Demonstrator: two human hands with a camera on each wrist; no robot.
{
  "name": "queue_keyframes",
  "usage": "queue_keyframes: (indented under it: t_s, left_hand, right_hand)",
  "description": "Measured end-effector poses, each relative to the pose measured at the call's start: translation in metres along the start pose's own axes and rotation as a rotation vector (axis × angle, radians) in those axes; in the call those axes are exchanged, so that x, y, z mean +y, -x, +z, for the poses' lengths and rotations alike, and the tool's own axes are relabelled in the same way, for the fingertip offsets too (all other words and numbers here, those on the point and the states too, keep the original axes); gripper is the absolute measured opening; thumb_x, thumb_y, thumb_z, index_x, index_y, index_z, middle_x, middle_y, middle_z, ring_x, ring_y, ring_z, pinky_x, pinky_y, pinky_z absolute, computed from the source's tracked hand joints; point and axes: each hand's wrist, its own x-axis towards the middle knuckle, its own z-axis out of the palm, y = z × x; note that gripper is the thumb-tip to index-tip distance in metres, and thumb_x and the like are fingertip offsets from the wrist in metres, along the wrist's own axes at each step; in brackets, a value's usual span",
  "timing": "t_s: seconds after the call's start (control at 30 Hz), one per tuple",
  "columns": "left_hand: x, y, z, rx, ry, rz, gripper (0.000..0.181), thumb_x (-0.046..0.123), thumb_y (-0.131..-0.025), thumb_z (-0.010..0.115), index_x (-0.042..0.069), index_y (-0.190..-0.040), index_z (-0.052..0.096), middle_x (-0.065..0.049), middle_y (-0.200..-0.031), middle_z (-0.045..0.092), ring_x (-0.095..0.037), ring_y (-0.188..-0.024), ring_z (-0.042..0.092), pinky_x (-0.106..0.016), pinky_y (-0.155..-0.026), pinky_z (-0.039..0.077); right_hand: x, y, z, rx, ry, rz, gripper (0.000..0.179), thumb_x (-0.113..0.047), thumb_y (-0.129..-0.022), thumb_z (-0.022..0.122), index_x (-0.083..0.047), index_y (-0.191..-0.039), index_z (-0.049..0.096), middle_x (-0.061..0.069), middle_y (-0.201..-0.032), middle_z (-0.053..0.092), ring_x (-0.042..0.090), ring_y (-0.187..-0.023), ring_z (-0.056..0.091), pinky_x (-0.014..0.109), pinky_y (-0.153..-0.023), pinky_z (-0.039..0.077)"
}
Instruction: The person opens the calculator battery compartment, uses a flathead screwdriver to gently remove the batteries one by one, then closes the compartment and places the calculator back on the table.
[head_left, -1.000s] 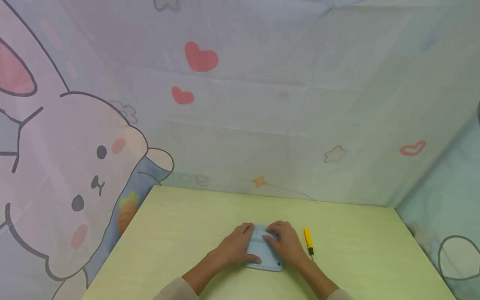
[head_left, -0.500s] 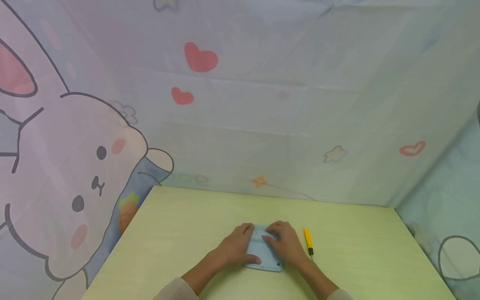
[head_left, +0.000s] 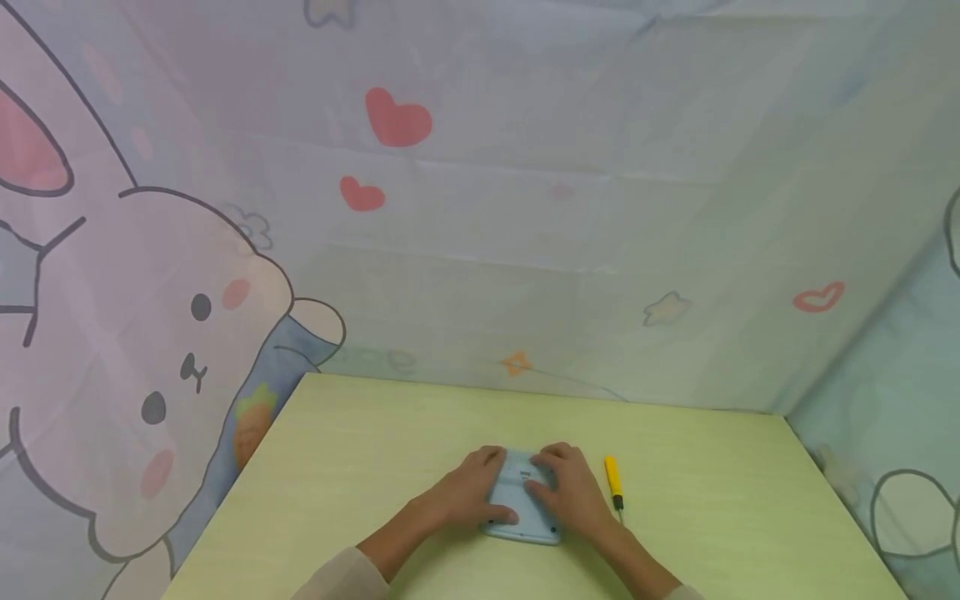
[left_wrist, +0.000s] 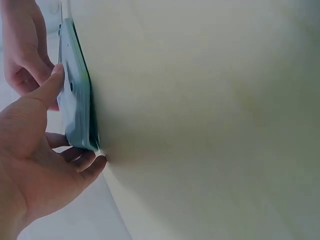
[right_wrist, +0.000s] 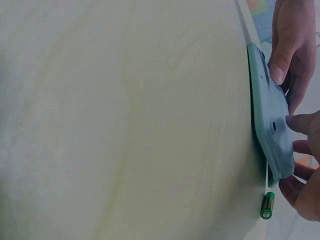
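A flat light-blue plastic device (head_left: 528,517), rounded at the corners, lies on the table between my hands. Small dark round holes dot the side facing up, and small dark marks show near the right thumb. My left hand (head_left: 468,492) grips its left edge, thumb lying on top near the front corner and fingers curled at the side. Along the opposite edge, my right hand (head_left: 573,492) holds it with the thumb on the upper face. The left wrist view shows the device (left_wrist: 75,95) edge-on, its underside hidden.
A screwdriver (head_left: 614,479) with a yellow handle lies right of my right hand. In the right wrist view a green battery (right_wrist: 267,205) lies on the table close to the right fingers. The pale yellow-green table (head_left: 375,433) meets a printed cloth backdrop (head_left: 525,208).
Small dark marks have come into view on the device beside the right thumb. Both hands keep their hold nearly in place; the whole head view has shifted slightly.
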Motion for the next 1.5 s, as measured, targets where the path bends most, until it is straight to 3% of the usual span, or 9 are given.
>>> queue_keyframes:
  t_s: [0.13, 0.33, 0.47, 0.57, 0.8, 1.03, 1.23, 1.5]
  left_hand:
    - [-0.003, 0.000, -0.005, -0.003, 0.089, -0.005, 0.098, 0.054, -0.096, 0.075, -0.003, -0.163, 0.032, -0.019, -0.167, 0.033, -0.033, -0.148, 0.040, -0.046, -0.115, 0.044]
    - [0.001, 0.008, -0.015, 0.018, 0.110, -0.041, 0.095, 0.051, -0.095, 0.077, -0.007, -0.160, 0.036, -0.023, -0.163, 0.037, -0.037, -0.143, 0.045, -0.050, -0.112, 0.046]
    - [0.003, 0.013, -0.020, 0.014, 0.148, -0.068, 0.095, 0.051, -0.095, 0.077, -0.010, -0.157, 0.038, -0.027, -0.157, 0.043, -0.041, -0.143, 0.047, -0.053, -0.114, 0.044]
    - [0.006, 0.020, -0.024, 0.012, 0.243, -0.075, 0.093, 0.049, -0.097, 0.076, -0.012, -0.156, 0.039, -0.029, -0.151, 0.049, -0.042, -0.139, 0.051, -0.056, -0.113, 0.045]
    - [0.012, 0.026, -0.025, 0.035, 0.440, -0.082, 0.085, 0.044, -0.101, 0.073, -0.014, -0.154, 0.040, -0.031, -0.146, 0.053, -0.043, -0.133, 0.056, -0.058, -0.110, 0.047]
    - [0.019, 0.026, -0.023, 0.064, 0.628, -0.167, 0.081, 0.039, -0.102, 0.072, -0.013, -0.154, 0.040, -0.030, -0.143, 0.058, -0.046, -0.133, 0.058, -0.062, -0.109, 0.047]
    - [0.021, 0.025, -0.020, 0.082, 0.683, -0.215, 0.078, 0.037, -0.103, 0.070, -0.012, -0.155, 0.039, -0.030, -0.145, 0.057, -0.046, -0.133, 0.057, -0.061, -0.107, 0.049]
    - [0.023, 0.023, -0.017, 0.150, 0.659, -0.292, 0.079, 0.041, -0.102, 0.071, -0.008, -0.157, 0.040, -0.027, -0.144, 0.058, -0.044, -0.132, 0.059, -0.059, -0.104, 0.052]
  right_hand:
    - [-0.003, 0.002, -0.005, -0.017, 0.016, 0.028, 0.039, -0.023, -0.089, 0.088, -0.005, -0.121, 0.076, 0.011, -0.127, 0.065, 0.030, -0.118, 0.060, 0.048, -0.099, 0.054]
    - [-0.009, 0.007, -0.016, -0.067, 0.039, 0.112, 0.046, -0.027, -0.091, 0.086, -0.003, -0.127, 0.072, 0.015, -0.130, 0.064, 0.032, -0.121, 0.062, 0.051, -0.104, 0.053]
    - [-0.013, 0.013, -0.029, -0.096, -0.022, 0.168, 0.051, -0.028, -0.091, 0.086, -0.002, -0.131, 0.069, 0.017, -0.129, 0.065, 0.028, -0.110, 0.066, 0.049, -0.095, 0.058]
    - [-0.014, 0.016, -0.036, -0.114, -0.061, 0.194, 0.054, -0.029, -0.091, 0.086, -0.001, -0.133, 0.067, 0.017, -0.125, 0.066, 0.027, -0.103, 0.068, 0.047, -0.088, 0.060]
    - [-0.015, 0.019, -0.041, -0.157, -0.111, 0.255, 0.055, -0.030, -0.093, 0.084, 0.001, -0.134, 0.065, 0.017, -0.128, 0.070, 0.028, -0.107, 0.069, 0.049, -0.091, 0.059]
    - [-0.020, 0.021, -0.045, -0.187, -0.147, 0.295, 0.054, -0.030, -0.093, 0.083, 0.004, -0.131, 0.064, 0.020, -0.127, 0.070, 0.029, -0.106, 0.071, 0.049, -0.089, 0.060]
    - [-0.018, 0.023, -0.045, -0.200, -0.167, 0.318, 0.054, -0.033, -0.094, 0.082, 0.005, -0.129, 0.065, 0.019, -0.125, 0.071, 0.029, -0.104, 0.072, 0.047, -0.085, 0.061]
    - [-0.015, 0.023, -0.043, -0.194, -0.270, 0.370, 0.053, -0.034, -0.095, 0.081, 0.005, -0.129, 0.066, 0.021, -0.130, 0.070, 0.031, -0.107, 0.072, 0.044, -0.083, 0.063]
